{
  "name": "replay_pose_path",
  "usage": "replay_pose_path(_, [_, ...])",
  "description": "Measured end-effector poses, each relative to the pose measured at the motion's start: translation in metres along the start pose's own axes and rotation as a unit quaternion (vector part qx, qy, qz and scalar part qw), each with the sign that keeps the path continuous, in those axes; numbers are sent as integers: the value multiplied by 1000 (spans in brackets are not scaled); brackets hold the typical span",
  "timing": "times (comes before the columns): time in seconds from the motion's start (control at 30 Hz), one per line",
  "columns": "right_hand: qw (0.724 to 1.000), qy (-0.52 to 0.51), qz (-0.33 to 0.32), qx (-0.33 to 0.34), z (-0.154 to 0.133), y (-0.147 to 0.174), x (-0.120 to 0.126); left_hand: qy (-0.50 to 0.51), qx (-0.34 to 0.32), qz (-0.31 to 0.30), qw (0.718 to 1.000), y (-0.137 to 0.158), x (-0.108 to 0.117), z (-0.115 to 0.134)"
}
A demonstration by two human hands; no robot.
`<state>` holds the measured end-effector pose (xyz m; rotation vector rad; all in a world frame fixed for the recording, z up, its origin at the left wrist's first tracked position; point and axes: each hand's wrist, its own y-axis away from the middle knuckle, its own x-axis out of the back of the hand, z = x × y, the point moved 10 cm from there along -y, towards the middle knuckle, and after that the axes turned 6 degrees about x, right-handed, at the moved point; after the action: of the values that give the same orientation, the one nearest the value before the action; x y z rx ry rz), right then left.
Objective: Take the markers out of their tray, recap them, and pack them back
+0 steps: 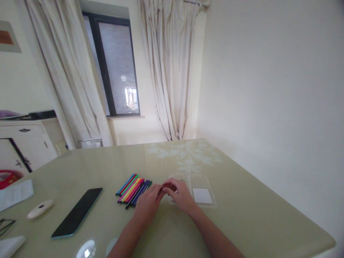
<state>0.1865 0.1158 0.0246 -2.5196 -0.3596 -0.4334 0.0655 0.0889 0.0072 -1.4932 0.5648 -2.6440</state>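
My left hand [147, 200] and my right hand [180, 195] meet over the middle of the table, fingertips pinched close together. Between them shows a small dark reddish-brown thing [166, 185]; its kind is mostly hidden by the fingers. Beside my left hand lies a row of coloured felt-tip pens [131, 190], side by side and slanting, partly covered by that hand. Under and to the right of my right hand lies an open clear plastic case [212, 200] with a white card [202, 195] in its right half. My right hand hides part of its left half.
The pale green glossy table [242, 222] bears a black-screened phone [77, 213] at left. Farther left are a white oval object [40, 209], papers [16, 193] and dark-framed glasses [6, 225]. A white cabinet [29, 139] stands behind, and a wall [268, 89] borders the right.
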Motion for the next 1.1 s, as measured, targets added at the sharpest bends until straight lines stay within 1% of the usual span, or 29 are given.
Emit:
replay_pose_path(0.03, [1000, -5, 17, -11, 6, -1, 6, 5, 7, -7, 1000, 1, -2, -1])
replay_pose_path(0.1, [997, -9, 71, -29, 19, -3, 25, 26, 5, -28, 999, 4, -10, 0])
replay_pose_path(0.13, [994, -12, 99, -36, 24, -4, 34, 37, 0, -43, 998, 6, -15, 3])
replay_pose_path(0.2, [990, -31, 131, -43, 32, -5, 46, 53, -12, -68, 996, 9, -24, 11])
replay_pose_path(0.3, [985, -53, 159, -46, 36, -6, 53, 62, -23, -84, 994, 12, -31, 23])
replay_pose_path(0.4, [978, -37, 200, -44, 33, -4, 61, 60, -32, -109, 992, 13, -39, 33])
replay_pose_path(0.5, [974, -21, 220, -41, 27, 0, 64, 66, -33, -127, 989, 12, -44, 38])
replay_pose_path(0.57, [976, -36, 210, -34, 23, 1, 59, 102, -22, -107, 989, 10, -39, 36])
replay_pose_path(0.6, [979, -58, 191, -31, 21, 1, 52, 129, -10, -90, 988, 8, -35, 34])
replay_pose_path(0.67, [986, -113, 118, -30, 19, -2, 32, 177, 12, -61, 982, 5, -24, 27])
replay_pose_path(0.7, [987, -136, 77, -31, 18, -4, 22, 188, 18, -58, 980, 4, -20, 24])
replay_pose_path(0.73, [986, -152, 52, -32, 19, -5, 17, 182, 23, -61, 981, 3, -17, 21])
replay_pose_path(0.77, [985, -160, 55, -35, 21, -6, 21, 157, 27, -68, 985, 2, -14, 16])
replay_pose_path(0.8, [982, -163, 87, -38, 26, -7, 34, 120, 33, -75, 989, 1, -11, 10])
replay_pose_path(0.83, [975, -161, 148, -43, 34, -5, 56, 79, 43, -78, 993, -1, -7, 3])
replay_pose_path(0.87, [957, -160, 235, -50, 43, 1, 85, 38, 55, -76, 995, -3, -2, -6])
replay_pose_path(0.9, [937, -155, 309, -59, 53, 9, 112, 22, 62, -71, 995, -4, 3, -13])
replay_pose_path(0.93, [921, -142, 358, -60, 59, 16, 133, 13, 64, -65, 996, -5, 8, -18])
replay_pose_path(0.97, [916, -120, 377, -61, 63, 20, 148, 3, 57, -62, 996, -6, 10, -20])
replay_pose_path(1.0, [925, -94, 361, -66, 66, 20, 153, -12, 43, -62, 997, -6, 11, -20])
replay_pose_path(1.03, [938, -72, 333, -65, 65, 17, 152, -34, 26, -65, 997, -5, 11, -19])
replay_pose_path(1.07, [952, -52, 296, -57, 62, 14, 143, -57, 8, -69, 996, -3, 9, -16])
replay_pose_path(1.1, [966, -33, 251, -46, 57, 9, 129, -77, -7, -73, 994, -1, 7, -13])
